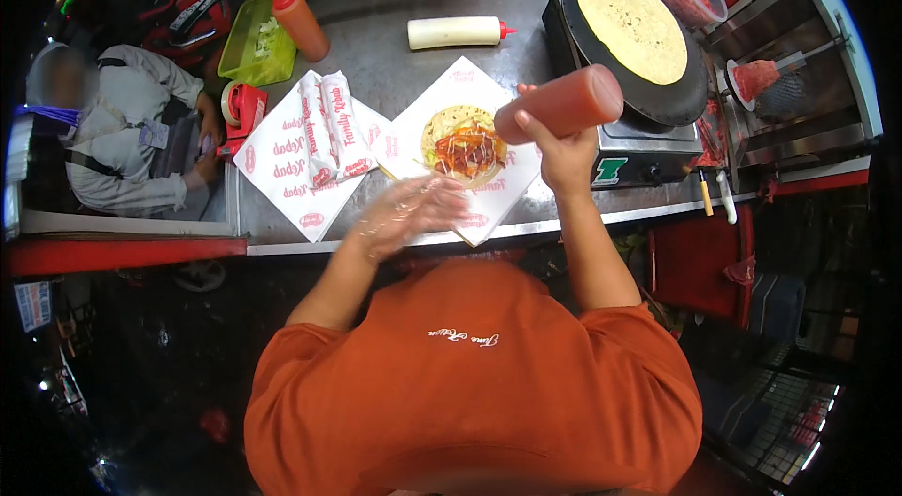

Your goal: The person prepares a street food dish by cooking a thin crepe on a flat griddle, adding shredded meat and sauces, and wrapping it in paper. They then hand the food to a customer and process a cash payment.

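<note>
My right hand grips a squeeze bottle of reddish-orange sauce, tilted with its base up to the right; its nozzle is hidden. Left of the bottle lies a round flatbread topped with shredded greens, browned meat and streaks of sauce. White printed wrapping paper is spread beneath it. My left hand, in a clear plastic glove and blurred, hovers near the flatbread's lower edge with its fingers extended, holding nothing. Two paper-wrapped rolls rest on another stack of printed paper to the left.
A large flatbread lies on a round black griddle at right. Knives jut over the counter edge. A white sauce bottle, orange bottle, green tub and red tape dispenser stand around. A person sits at left.
</note>
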Tool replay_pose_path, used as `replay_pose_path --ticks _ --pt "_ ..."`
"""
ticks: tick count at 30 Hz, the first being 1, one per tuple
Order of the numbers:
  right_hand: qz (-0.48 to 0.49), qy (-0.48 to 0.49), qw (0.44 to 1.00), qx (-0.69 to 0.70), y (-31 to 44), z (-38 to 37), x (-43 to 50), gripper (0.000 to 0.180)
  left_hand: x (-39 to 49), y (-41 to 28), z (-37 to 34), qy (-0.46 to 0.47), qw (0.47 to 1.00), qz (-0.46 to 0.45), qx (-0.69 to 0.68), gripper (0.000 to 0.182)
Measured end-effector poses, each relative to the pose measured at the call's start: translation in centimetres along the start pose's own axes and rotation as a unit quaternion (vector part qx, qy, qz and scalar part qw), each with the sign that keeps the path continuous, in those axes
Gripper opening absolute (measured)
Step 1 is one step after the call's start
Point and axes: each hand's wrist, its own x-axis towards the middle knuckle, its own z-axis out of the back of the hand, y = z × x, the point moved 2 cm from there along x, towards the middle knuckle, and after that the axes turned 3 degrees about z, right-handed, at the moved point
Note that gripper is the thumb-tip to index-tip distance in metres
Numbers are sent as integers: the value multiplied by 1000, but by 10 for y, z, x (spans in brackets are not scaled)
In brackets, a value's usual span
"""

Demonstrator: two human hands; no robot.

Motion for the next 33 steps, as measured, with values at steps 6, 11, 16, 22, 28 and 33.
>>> replay_pose_path --ticks 6,11,16,22,28,33 --pt "165 358 892 -222 27 -41 -27 82 36 -26 -6 98 961 -13 -258 69" --pt "-153 180 881 -410 -51 -67 88 68 72 -151 72 -299 800 -469 226 75" --pt "-207 218 837 -456 -160 -116 192 78 129 -211 111 -477 655 -426 403 88" --pt "-90 135 914 -373 -166 -150 192 85 146 -212 127 -440 652 -468 403 95" --pt "86 119 953 -266 -165 -144 155 78 148 -209 135 -430 667 -452 407 95" --pt "37 90 967 -235 -162 -144 152 83 151 -205 141 -416 685 -421 425 92"
